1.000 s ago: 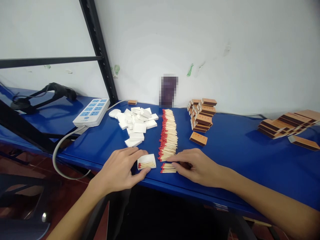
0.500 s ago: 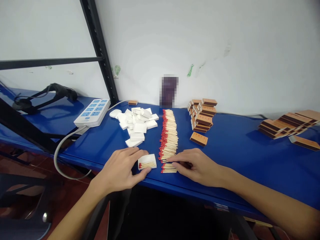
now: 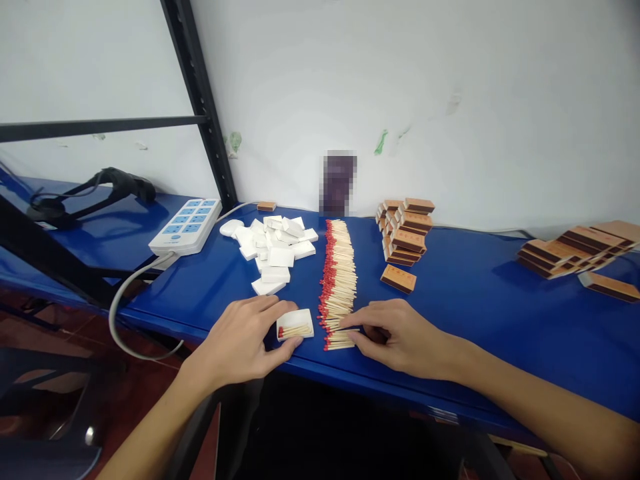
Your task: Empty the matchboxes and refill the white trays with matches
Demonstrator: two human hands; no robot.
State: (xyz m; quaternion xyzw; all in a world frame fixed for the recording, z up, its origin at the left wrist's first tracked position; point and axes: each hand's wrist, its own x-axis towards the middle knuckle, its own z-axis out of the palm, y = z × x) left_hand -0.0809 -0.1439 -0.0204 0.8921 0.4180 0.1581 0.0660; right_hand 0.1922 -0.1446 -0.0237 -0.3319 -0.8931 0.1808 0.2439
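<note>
My left hand (image 3: 253,337) grips a small white matchbox tray (image 3: 299,318) at the table's front edge, thumb on its near side and fingers at its far side. Several red-tipped matches lie inside it. To the right, a long row of loose matches (image 3: 340,267) runs away from me, red heads to the left. At its near end my right hand (image 3: 395,333) has thumb and index finger nearly together on the plain ends of a few matches (image 3: 339,341). Its other fingers are curled under. White empty-looking trays (image 3: 281,257) lie heaped beyond my left hand.
Orange matchbox sleeves (image 3: 407,230) are stacked behind my right hand, with a single sleeve (image 3: 399,278) in front. More matchboxes (image 3: 570,247) sit at the far right. A power strip (image 3: 187,227) and its cable (image 3: 117,293) are on the left, beside a black shelf post (image 3: 200,100).
My right hand has drawn slightly toward me and to the right, and the nearest few matches have shifted a little with it. My left hand and the tray stay nearly still.
</note>
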